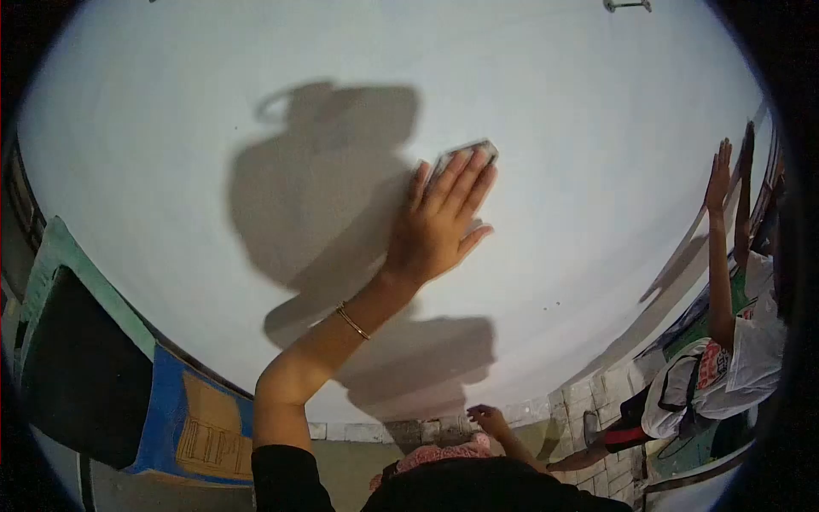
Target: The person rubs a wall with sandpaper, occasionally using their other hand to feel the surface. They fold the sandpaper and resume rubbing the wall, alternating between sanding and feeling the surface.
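My left hand [439,213] lies flat against the white wall [580,188], fingers stretched upward and thumb out to the right. Beneath its fingertips is a small greyish sheet with dark edges [488,147], which looks like sandpaper; most of it is hidden by the fingers. The hand presses this piece to the wall. Low down near my waist, my right hand [486,418] hangs with loosely bent fingers and nothing visible in it, apart from the wall.
At the right, another person [717,367] reaches up with a hand [721,175] at the wall. A dark panel with a green frame [77,367] and a blue board with a tan drawing [200,418] stand at left. A metal fitting [629,6] is high on the wall. Pale tiles [597,410] line its foot.
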### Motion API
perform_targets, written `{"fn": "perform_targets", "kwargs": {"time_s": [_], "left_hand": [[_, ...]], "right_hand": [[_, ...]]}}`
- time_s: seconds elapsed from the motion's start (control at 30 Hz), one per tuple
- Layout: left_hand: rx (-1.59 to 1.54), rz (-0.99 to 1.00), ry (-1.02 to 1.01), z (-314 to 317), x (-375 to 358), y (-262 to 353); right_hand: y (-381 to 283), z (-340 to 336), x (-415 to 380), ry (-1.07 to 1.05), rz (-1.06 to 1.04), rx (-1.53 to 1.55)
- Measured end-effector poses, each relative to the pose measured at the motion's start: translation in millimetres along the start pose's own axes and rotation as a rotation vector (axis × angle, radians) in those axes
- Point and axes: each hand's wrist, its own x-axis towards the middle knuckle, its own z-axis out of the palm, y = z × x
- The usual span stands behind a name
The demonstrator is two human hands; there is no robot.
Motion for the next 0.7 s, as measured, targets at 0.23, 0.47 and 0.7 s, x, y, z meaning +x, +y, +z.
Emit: {"fn": "perform_targets", "kwargs": {"time_s": [0.23, 0.47, 0.7], "left_hand": [[0.164, -0.282, 0.364, -17, 44, -55], [0.098, -0.164, 0.183, -20, 40, -57], [0.132, -0.188, 0.182, 5, 5, -41]], "right_hand": [[293, 2, 10, -0.179, 0.494, -0.759], [257, -48, -97, 0.089, 0.639, -0.738], [-73, -70, 31, 0.879, -0.580, -0.386]]}}
